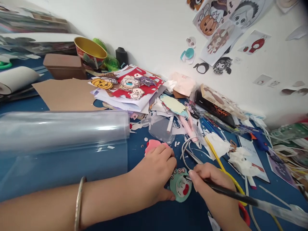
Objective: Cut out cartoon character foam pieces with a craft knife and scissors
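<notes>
A small mint-green cutout (175,190) with a white cartoon cat face, a red patch and a bow lies on the blue table. My left hand (154,170) is closed at its left side, the thumb at the lower edge and curled fingers above. From the right, my right hand (213,184) grips a pen (229,191) with a black front and a clear rear barrel. The pen's tip meets the cutout near the face. Partly hidden behind my left fingers is a pink-red cutout (151,146).
A clear plastic roll (64,128) spreads across the left. Behind lie brown cardboard (68,93) and stacked papers with a red sheet (150,91). Yellow-handled scissors (216,154), a pink glue-gun-like tool (189,128), cables, crumpled tissue (243,160) and a phone (255,158) crowd the right.
</notes>
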Motion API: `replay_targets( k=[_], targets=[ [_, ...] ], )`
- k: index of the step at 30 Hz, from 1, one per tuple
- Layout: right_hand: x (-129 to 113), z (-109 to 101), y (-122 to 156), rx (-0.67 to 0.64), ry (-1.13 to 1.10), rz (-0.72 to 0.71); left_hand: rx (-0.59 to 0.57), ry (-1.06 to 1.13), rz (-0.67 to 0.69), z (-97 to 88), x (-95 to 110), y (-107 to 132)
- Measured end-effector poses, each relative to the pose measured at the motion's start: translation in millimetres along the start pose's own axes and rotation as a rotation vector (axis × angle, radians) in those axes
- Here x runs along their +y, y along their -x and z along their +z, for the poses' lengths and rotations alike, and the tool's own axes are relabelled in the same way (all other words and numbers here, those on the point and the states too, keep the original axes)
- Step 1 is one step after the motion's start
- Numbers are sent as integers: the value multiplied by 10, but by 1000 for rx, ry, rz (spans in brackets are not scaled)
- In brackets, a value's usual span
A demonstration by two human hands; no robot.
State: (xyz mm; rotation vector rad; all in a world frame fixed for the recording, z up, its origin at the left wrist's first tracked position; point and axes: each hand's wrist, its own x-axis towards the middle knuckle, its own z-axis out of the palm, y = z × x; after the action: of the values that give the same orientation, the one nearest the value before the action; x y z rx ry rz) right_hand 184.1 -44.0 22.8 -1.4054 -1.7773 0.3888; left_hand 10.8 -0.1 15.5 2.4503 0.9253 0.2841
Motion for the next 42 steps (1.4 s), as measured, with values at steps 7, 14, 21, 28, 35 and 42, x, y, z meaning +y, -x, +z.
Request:
replay_targets(
  k=[7,14,21,28,35,42],
  targets=[
    [29,135,-4,-59,265,-194,110,75,33,103,-37,5],
    [48,119,10,-141,365,-259,118,72,42,75,-35,8],
    [25,128,-12,-185,428,-290,118,61,42,75,-26,-2],
    [-34,145,-40,-128,469,-270,133,62,47,87,-24,-11],
    [-51,151,-62,-126,532,-285,119,58,32,85,-31,-9],
    [-8,95,-20,-238,525,-322,97,55,26,68,-23,-7]
  ],
)
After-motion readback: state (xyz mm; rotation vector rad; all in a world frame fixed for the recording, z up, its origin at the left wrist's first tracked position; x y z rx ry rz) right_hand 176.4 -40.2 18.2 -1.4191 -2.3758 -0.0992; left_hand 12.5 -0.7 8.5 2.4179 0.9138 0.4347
